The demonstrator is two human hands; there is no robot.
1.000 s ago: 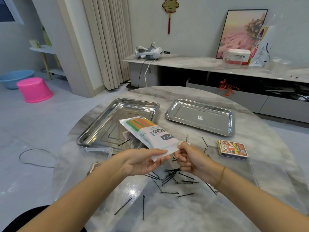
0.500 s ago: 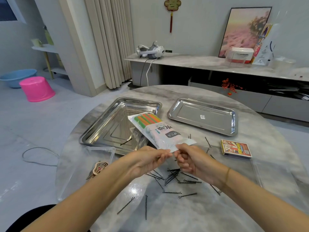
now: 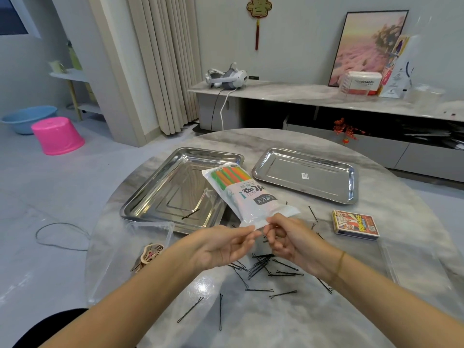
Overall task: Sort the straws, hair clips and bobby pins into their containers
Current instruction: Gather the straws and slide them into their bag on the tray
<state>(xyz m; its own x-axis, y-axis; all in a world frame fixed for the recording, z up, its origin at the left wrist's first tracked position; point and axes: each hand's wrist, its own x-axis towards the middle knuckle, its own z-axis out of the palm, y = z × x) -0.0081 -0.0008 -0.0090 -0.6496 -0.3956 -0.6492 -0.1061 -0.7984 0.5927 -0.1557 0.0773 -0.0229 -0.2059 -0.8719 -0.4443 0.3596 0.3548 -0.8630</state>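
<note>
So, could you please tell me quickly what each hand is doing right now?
Left hand: pinching the near edge of the straw packet.
Right hand: pinching the same edge beside it.

Straw pack: in the middle of the frame I am seeing large Chinese characters and a dark label band, upside down to me; I am not managing to read them.
White box: at upper right I am making out grey lettering ending in "onic"; the first letters are blurring.
Tray sticker: right of centre I am seeing dark print on white, too small to read.
Small box: at right I am seeing bold yellow characters on red, unreadable.
White bag: at upper right I am seeing a small emblem, illegible.
</note>
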